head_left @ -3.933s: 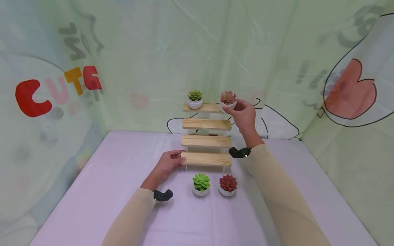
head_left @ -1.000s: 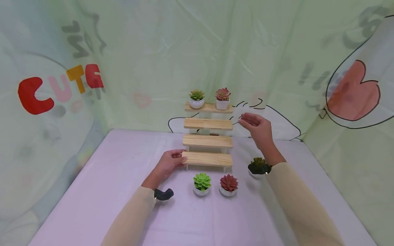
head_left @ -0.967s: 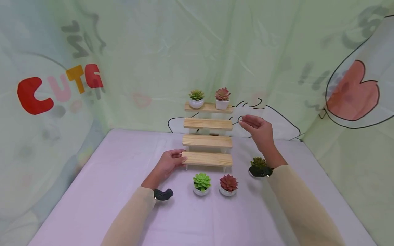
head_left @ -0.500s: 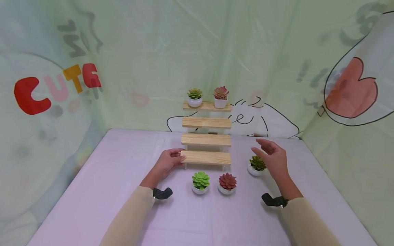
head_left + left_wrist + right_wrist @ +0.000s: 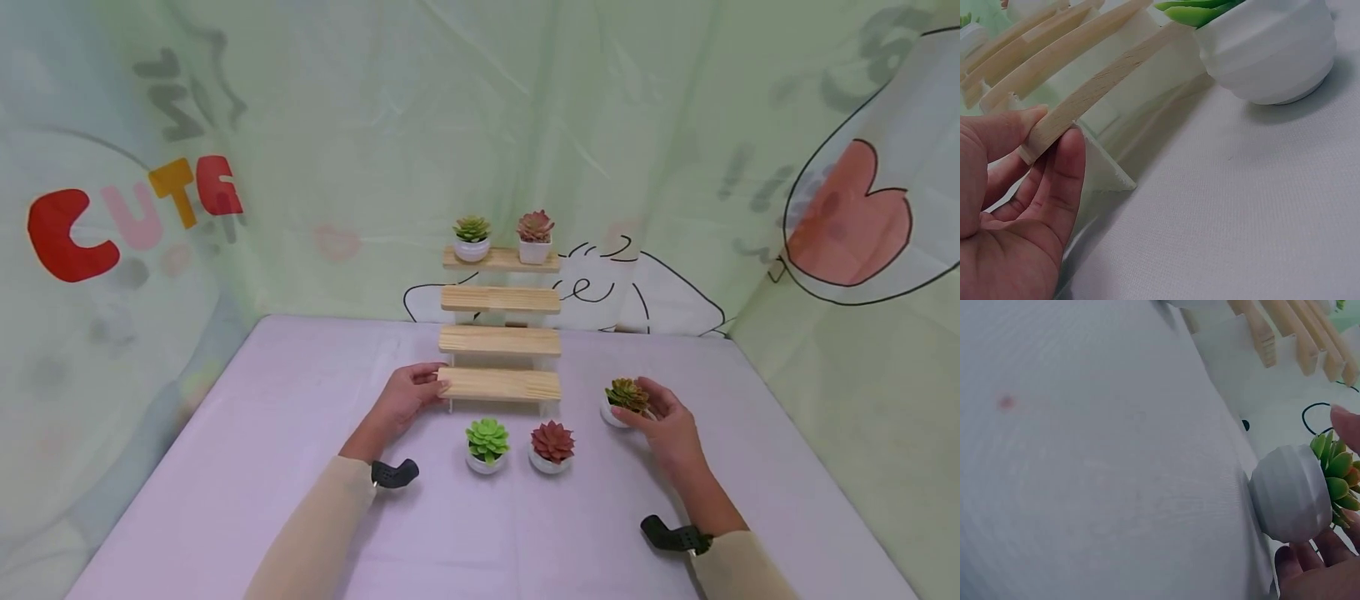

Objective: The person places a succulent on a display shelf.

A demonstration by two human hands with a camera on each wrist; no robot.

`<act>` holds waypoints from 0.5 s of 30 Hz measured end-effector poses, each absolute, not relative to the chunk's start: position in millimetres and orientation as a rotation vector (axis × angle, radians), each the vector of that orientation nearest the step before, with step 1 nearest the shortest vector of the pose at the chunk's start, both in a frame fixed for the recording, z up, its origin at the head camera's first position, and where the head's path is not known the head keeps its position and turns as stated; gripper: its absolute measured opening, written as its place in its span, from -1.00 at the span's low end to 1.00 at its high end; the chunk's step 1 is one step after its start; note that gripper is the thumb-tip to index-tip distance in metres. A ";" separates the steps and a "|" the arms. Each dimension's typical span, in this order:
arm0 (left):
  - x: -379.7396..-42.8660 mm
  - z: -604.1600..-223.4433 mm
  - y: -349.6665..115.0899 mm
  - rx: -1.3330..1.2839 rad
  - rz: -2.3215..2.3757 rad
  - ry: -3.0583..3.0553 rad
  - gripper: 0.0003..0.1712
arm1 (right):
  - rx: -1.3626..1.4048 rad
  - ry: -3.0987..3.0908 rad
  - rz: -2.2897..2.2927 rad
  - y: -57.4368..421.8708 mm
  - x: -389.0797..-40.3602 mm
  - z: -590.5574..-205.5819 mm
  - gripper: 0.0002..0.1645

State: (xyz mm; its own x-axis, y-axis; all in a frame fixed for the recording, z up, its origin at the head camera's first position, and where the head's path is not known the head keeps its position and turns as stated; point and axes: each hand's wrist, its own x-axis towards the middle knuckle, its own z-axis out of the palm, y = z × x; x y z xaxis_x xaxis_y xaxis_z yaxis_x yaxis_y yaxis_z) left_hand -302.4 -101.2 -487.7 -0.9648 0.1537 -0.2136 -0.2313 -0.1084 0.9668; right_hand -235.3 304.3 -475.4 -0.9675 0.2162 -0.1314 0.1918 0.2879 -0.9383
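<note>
My left hand (image 5: 408,398) pinches the left end of the lowest board of a four-step wooden display shelf (image 5: 498,385), thumb above and fingers below in the left wrist view. Around a brownish-green succulent in a white pot (image 5: 617,412), to the right of the shelf, is my right hand (image 5: 669,429). In the right wrist view its fingers lie against or close to the pot (image 5: 1291,494), while the thumb (image 5: 1346,428) is by the leaves, apart from the pot. That pot stands on the table. A bright green succulent (image 5: 487,442) and a dark red succulent (image 5: 552,443) stand before the shelf.
On the shelf's top board are a green succulent (image 5: 472,239) in a round white pot and a pink succulent (image 5: 535,237) in a square white pot. A pale cloth covers the table (image 5: 450,533). Printed curtains (image 5: 337,167) hang behind and at both sides.
My right hand set the pink succulent on the top board and let go. It then came down and right to the brownish-green one. My left hand has kept its hold on the shelf.
</note>
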 end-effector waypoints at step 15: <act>-302.8 -488.6 -100.7 -0.061 2.175 1.893 -0.46 | -0.452 -2.615 1.754 306.3 -238.0 -485.5 0.16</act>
State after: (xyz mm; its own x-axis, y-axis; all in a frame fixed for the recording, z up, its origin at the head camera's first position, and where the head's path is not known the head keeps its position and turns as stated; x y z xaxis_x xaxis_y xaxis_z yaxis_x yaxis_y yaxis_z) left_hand -302.8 -100.7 -488.6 -0.9662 0.1646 -0.1982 -0.2190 -0.1197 0.9684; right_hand -238.0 306.3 -485.5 -0.9589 0.2120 -0.1886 0.2549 0.3520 -0.9006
